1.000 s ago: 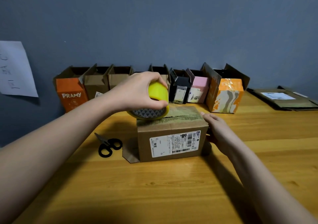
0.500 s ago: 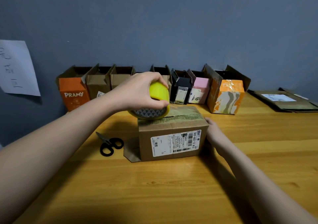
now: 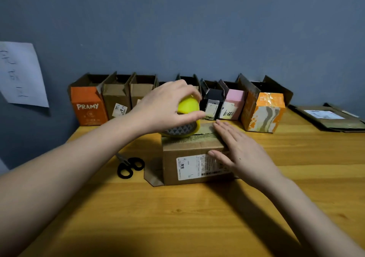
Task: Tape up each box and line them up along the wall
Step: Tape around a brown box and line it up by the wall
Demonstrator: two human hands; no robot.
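Box: right hand flat over right edge

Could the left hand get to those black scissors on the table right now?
Probably, but not freely: the scissors lie bare on the table just below the left forearm, nothing covering them, yet the left hand grips the yellow tape roll.
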